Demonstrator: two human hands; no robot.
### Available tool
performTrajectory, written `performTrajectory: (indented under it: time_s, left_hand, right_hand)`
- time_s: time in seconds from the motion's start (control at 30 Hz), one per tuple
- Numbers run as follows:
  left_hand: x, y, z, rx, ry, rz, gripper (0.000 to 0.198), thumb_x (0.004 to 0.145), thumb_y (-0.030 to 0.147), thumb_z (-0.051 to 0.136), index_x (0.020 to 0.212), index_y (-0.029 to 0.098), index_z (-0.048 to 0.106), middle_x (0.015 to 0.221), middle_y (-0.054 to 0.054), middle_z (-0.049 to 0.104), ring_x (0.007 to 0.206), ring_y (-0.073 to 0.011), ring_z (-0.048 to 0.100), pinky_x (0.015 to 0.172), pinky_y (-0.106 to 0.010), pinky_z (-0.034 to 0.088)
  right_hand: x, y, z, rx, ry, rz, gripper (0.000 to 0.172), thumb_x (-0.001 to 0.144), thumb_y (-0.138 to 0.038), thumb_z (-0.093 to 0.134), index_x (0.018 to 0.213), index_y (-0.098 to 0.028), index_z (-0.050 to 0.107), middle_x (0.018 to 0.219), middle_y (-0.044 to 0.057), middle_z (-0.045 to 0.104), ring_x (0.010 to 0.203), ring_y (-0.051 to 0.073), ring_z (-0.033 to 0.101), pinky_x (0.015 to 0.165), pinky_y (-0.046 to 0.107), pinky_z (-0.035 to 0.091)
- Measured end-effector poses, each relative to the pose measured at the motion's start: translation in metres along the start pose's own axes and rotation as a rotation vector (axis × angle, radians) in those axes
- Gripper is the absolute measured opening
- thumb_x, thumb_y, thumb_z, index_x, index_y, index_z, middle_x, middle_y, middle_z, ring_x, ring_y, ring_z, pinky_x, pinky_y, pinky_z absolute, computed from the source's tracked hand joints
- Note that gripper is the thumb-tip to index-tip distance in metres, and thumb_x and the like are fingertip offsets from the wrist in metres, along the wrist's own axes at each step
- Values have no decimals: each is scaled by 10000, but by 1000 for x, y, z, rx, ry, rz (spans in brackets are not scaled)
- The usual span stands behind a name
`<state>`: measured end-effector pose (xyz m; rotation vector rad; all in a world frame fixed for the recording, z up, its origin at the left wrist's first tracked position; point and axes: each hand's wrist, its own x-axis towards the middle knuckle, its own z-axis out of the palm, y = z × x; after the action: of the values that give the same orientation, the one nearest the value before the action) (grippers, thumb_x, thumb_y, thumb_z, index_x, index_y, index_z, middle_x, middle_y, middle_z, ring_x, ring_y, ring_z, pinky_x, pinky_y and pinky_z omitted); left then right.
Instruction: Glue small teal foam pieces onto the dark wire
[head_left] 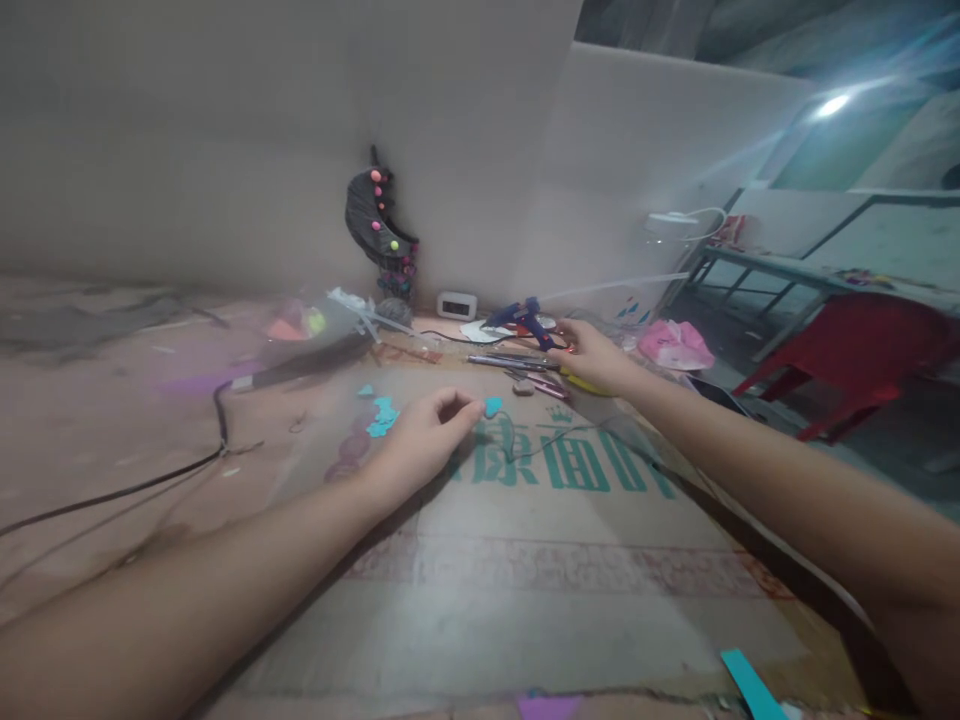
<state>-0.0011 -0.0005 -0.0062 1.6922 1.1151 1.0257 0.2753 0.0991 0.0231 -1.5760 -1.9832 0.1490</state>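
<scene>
My left hand is closed in a pinch on a small teal cut-out piece, held just above a flattened cardboard sheet with green print. More teal scraps lie just left of that hand. My right hand reaches farther out, fingers curled at the handle of a blue glue gun; whether it grips the gun I cannot make out. A yellow object shows under that hand. Pens and small tools lie between the hands.
A black crescent decoration with coloured balls leans in the wall corner. A clear bag of craft bits, a white socket box, a black cable, a pink bag and a red chair surround the sheet.
</scene>
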Motion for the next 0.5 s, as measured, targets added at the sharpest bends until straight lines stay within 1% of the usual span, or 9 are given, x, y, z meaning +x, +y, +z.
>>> performTrajectory:
  time_s: [0.07,0.13,0.2,0.27,0.37,0.43,0.5]
  left_hand:
    - [0,-1,0,0,-5,-3,283,864,445,572,801,174,627,739,7,609,702,-149,548,652,-261,419]
    - [-1,-1,0,5,-7,-8,283,866,445,570,803,175,627,739,7,605,704,-149,548,651,-262,416]
    - [-2,1,0,7,-5,-21,282,864,443,573,794,176,628,730,10,602,693,-146,546,639,-259,407]
    - [-2,2,0,4,-11,-34,280,865,442,570,797,177,628,732,10,603,685,-144,544,629,-257,397]
    - [-2,2,-1,-7,-19,-39,275,868,442,566,801,180,615,733,7,593,685,-146,538,624,-257,385]
    - [-1,1,0,-12,-22,-31,274,867,441,569,798,179,606,738,3,589,700,-150,540,641,-262,389]
    - [-1,0,0,-10,-24,-28,278,868,442,570,798,176,606,746,0,591,715,-154,544,661,-268,396]
  right_hand:
    - [16,4,3,-4,-29,16,573,764,-324,719,1277,-114,571,1294,177,617,1146,287,593,989,385,436]
    - [29,4,8,-2,-60,51,614,772,-410,717,1290,-115,570,1246,176,652,1098,285,623,951,381,461]
    - [39,2,17,0,-83,93,638,784,-460,699,1298,-105,567,1231,182,662,1076,283,638,927,377,476]
    - [46,-1,27,-1,-85,128,635,782,-444,705,1294,-91,572,1243,190,657,1097,289,634,933,374,474]
    - [50,-4,39,-11,-30,186,631,768,-376,725,1294,-64,570,1268,216,639,1148,311,614,959,378,460]
    - [51,-5,42,-10,17,219,574,790,-333,699,1281,-61,580,1248,218,651,1136,307,626,953,368,465]
    - [50,-6,39,4,46,225,476,819,-301,661,1240,-84,612,1210,190,679,1104,282,649,934,343,476]
